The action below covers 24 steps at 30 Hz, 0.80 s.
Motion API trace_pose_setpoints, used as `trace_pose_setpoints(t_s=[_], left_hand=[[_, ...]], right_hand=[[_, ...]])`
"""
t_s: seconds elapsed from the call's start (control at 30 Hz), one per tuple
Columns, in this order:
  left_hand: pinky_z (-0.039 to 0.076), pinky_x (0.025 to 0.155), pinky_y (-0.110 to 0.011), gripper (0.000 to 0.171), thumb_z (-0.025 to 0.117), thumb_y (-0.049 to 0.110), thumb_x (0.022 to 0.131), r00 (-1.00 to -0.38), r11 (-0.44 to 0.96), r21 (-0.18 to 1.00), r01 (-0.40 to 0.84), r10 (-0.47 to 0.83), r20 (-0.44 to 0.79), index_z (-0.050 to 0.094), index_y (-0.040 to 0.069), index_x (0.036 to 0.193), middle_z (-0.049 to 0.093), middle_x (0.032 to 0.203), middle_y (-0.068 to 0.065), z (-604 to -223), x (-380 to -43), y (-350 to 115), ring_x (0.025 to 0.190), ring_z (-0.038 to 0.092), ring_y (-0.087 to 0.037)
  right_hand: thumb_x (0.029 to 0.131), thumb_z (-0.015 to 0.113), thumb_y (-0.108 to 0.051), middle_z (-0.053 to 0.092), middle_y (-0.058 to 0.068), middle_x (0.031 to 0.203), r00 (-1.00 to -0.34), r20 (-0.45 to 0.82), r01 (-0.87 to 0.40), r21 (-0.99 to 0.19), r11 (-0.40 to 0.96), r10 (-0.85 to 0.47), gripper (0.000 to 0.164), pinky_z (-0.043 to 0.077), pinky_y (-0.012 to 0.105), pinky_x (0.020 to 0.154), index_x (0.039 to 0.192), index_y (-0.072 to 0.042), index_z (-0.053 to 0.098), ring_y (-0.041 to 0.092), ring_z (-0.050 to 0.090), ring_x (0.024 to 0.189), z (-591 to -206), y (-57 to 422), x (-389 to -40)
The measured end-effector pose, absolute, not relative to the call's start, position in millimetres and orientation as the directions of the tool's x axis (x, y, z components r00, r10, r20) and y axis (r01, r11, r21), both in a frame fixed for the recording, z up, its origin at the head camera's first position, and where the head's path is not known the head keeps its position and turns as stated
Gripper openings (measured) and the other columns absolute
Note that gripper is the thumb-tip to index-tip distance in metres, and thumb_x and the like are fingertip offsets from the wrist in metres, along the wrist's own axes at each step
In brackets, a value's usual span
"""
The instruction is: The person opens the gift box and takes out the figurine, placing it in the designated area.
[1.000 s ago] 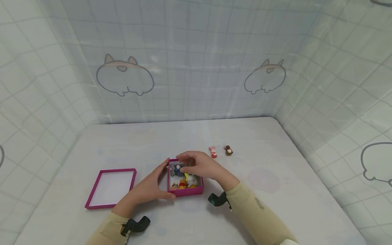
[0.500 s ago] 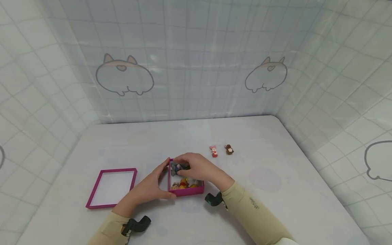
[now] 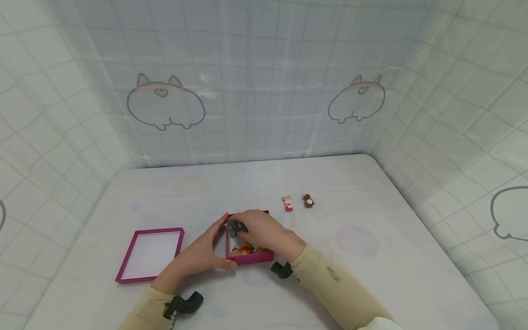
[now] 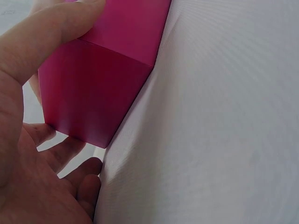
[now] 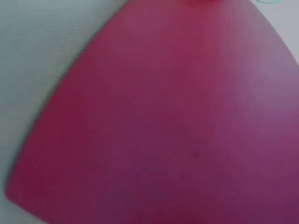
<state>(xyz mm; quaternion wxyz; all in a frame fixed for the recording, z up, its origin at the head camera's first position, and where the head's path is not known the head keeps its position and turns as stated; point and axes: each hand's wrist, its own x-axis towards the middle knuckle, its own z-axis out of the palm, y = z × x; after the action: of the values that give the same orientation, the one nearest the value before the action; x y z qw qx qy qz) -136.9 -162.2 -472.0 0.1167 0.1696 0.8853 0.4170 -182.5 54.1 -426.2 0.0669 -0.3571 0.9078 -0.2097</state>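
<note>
My left hand (image 3: pixel 206 252) grips the left side of an open magenta box (image 3: pixel 255 258), thumb at the front corner and fingers toward the back. In the left wrist view the thumb presses one wall of the box (image 4: pixel 98 88), with the other fingers bent beside it. My right hand (image 3: pixel 264 231) reaches down inside the box, its thumb and fingers around a small grey-blue toy figurine (image 3: pixel 237 228). Along the front inside lie a yellow-and-red bear figurine (image 3: pixel 246 248) and other small figurines, partly covered by the hand. The right wrist view holds only the box's wall (image 5: pixel 163 116), blurred.
A magenta-rimmed lid (image 3: pixel 150 254) lies, white inside up, left of the box. Behind the right hand, a pink-and-red piglet figurine (image 3: pixel 287 203) and a brown figurine (image 3: pixel 307 200) rest on the white-covered table (image 3: pixel 350 275). Hanging sheets (image 3: pixel 268 82) enclose the back and sides.
My right hand has moved left and down into the box, closing around the grey-blue figurine. The left hand keeps its grip, and the box stays in place.
</note>
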Motion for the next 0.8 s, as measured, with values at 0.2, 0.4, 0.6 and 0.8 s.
trace_pose_setpoints(t_s=[0.2, 0.4, 0.6, 0.8], left_hand=[[0.026, 0.114, -0.052, 0.131, 0.089, 0.058, 0.06, -0.915, 0.585, 0.785, 0.205, 0.4, -0.059, 0.012, 0.026, 0.16, 0.021, 0.162, 0.002, -472.5, -136.8, -162.7, 0.148, 0.019, -0.022], [0.027, 0.114, -0.051, 0.131, 0.089, 0.059, 0.06, -0.915, 0.586, 0.784, 0.207, 0.4, -0.057, 0.012, 0.026, 0.16, 0.021, 0.162, 0.002, -472.6, -136.5, -163.0, 0.147, 0.02, -0.022], [0.027, 0.114, -0.052, 0.129, 0.089, 0.058, 0.06, -0.917, 0.591, 0.782, 0.199, 0.394, -0.064, 0.012, 0.027, 0.16, 0.021, 0.162, 0.002, -471.2, -135.6, -162.1, 0.147, 0.02, -0.022], [0.029, 0.113, -0.053, 0.129, 0.089, 0.057, 0.06, -0.918, 0.589, 0.782, 0.203, 0.392, -0.056, 0.013, 0.025, 0.16, 0.022, 0.161, 0.001, -471.4, -136.3, -161.5, 0.147, 0.021, -0.023]], right_hand=[[0.091, 0.073, -0.025, 0.069, -0.005, 0.112, -0.754, 0.026, -0.642, -0.24, 0.728, -0.656, 0.038, 0.052, 0.026, 0.091, 0.127, -0.015, 0.065, 0.008, 0.062, 0.1, -431.4, 40.4, -180.8], [0.089, 0.074, -0.028, 0.068, -0.006, 0.086, -0.764, 0.077, -0.645, -0.113, 0.755, -0.641, 0.023, 0.056, 0.025, 0.067, 0.109, -0.017, 0.068, 0.006, 0.06, 0.073, -433.2, 33.8, -179.4], [0.088, 0.074, -0.031, 0.067, -0.005, 0.079, -0.768, 0.11, -0.638, -0.045, 0.768, -0.631, 0.024, 0.055, 0.027, 0.057, 0.107, -0.018, 0.068, 0.011, 0.063, 0.071, -437.4, 31.0, -179.8], [0.09, 0.073, -0.03, 0.068, -0.005, 0.077, -0.771, 0.134, -0.628, 0.002, 0.778, -0.622, 0.019, 0.055, 0.028, 0.057, 0.105, -0.019, 0.07, 0.014, 0.065, 0.07, -440.7, 28.2, -180.9]])
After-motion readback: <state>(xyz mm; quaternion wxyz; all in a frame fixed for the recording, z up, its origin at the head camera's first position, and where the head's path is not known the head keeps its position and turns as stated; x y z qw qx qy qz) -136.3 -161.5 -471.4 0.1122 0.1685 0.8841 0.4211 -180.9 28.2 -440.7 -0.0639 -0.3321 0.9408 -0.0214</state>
